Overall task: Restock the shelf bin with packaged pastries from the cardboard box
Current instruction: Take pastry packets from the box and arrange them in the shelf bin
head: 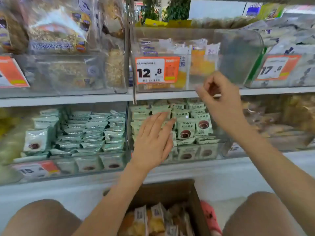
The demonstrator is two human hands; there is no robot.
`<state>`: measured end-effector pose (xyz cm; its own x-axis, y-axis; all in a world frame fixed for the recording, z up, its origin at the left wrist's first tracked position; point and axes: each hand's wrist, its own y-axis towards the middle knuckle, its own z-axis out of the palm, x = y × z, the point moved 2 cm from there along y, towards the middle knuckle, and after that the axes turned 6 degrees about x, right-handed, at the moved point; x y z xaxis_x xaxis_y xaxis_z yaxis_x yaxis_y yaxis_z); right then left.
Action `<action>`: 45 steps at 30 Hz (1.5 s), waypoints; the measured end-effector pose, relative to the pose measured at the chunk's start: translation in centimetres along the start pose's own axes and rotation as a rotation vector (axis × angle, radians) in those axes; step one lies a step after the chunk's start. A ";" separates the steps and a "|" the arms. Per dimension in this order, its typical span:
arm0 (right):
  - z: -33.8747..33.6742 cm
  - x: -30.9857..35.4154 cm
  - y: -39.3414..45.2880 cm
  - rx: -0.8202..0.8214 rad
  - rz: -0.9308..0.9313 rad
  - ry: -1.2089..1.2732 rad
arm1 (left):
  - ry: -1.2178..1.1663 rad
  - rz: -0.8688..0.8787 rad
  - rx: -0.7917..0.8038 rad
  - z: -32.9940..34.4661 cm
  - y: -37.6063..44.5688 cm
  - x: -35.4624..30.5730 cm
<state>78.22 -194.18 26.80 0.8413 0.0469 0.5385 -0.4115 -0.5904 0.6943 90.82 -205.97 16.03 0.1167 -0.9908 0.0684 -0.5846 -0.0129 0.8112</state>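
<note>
1. a person crouches before a shop shelf, both bare arms reaching forward, knees at the lower corners of the frame.
2. the left hand [153, 140] is raised palm-forward with fingers straight and close together, holding nothing, in front of the lower bin of pale green packets [187, 126].
3. the right hand [219, 99] is higher, wrist bent, fingers loosely curled toward the thumb; it is blurred, and nothing can be seen between the fingers.
4. that hand hovers at the front edge of the clear shelf bin [162, 86] on the upper shelf, the one with the orange price tag [156, 70] reading 12.8.
5. inside this bin a few packaged pastries [196, 62] with yellow contents stand toward the back, and the right part looks bare.
6. the cardboard box [192, 198] sits on the floor between the knees, below the arms, open at the top.
7. more wrapped pastries [153, 218] stand upright in it, packed side by side.
8. a pink shoe [210, 217] shows just right of the box.
9. a neighbouring bin at right carries a tag [276, 68] marked 17.8.
</note>
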 end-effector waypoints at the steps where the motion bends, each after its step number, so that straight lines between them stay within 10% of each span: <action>1: 1.5 -0.6 -2.7 0.035 0.046 0.025 | -0.026 -0.037 0.048 0.5 -2.2 -0.8; 11: 15.2 -10.4 -27.1 0.946 0.689 -0.039 | -0.135 -0.866 1.137 4.5 -28.9 -3.6; 18: 22.7 -10.0 -35.1 1.561 0.910 -0.158 | -0.296 -1.192 1.407 3.9 -36.1 -3.7; 27: 27.0 -9.5 -40.7 0.989 1.543 0.072 | -0.618 -1.553 1.282 2.4 -39.3 -3.2; 45: 23.8 -8.6 -38.5 0.657 1.614 0.881 | -1.058 -2.225 0.742 2.2 -39.5 -3.2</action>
<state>95.16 -191.06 -15.90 -0.5970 -0.5564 0.5779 -0.1432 -0.6349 -0.7592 111.77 -202.57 -17.53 0.5107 0.7238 -0.4640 -0.3115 -0.3472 -0.8845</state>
